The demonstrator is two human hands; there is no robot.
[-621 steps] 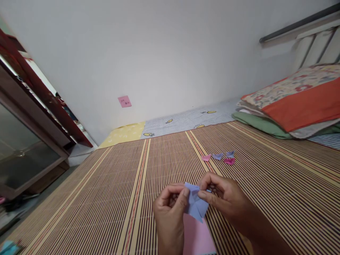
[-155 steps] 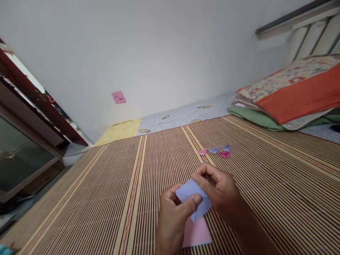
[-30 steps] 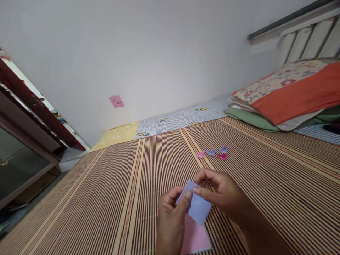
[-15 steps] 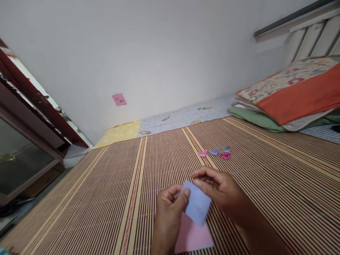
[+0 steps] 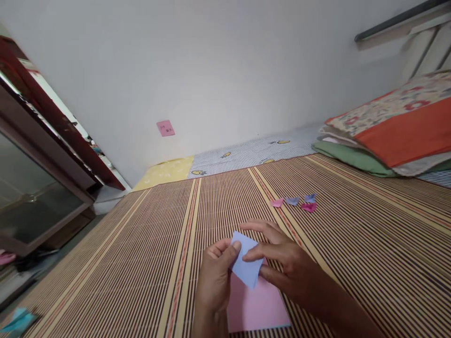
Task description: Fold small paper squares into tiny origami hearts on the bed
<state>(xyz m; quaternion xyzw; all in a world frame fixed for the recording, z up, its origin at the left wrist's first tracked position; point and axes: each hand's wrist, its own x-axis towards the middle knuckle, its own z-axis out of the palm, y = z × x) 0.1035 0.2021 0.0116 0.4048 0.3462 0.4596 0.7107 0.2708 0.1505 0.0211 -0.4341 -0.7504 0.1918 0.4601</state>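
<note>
A folded light-blue paper square (image 5: 244,272) is held tilted above the mat, at the bottom centre. My left hand (image 5: 216,272) pinches its left side, thumb on the front face and fingers behind. My right hand (image 5: 282,258) is at the paper's right side, one finger laid across the front and another digit at the right edge, partly hidden. Its upper finger stretches out past the paper's top. Beneath both hands lies a stack of pink paper (image 5: 259,310) on the striped mat.
Small folded paper pieces, pink (image 5: 276,203), blue (image 5: 310,198) and magenta (image 5: 309,207), lie beyond my hands. Folded bedding (image 5: 387,136) is stacked at right. A pink note (image 5: 165,127) is on the wall. A turquoise piece (image 5: 19,321) lies at the lower left.
My right hand has moved left over the blue paper, one finger now lying on its face. The paper has shifted slightly left and turned. The view has swung a little to the left.
</note>
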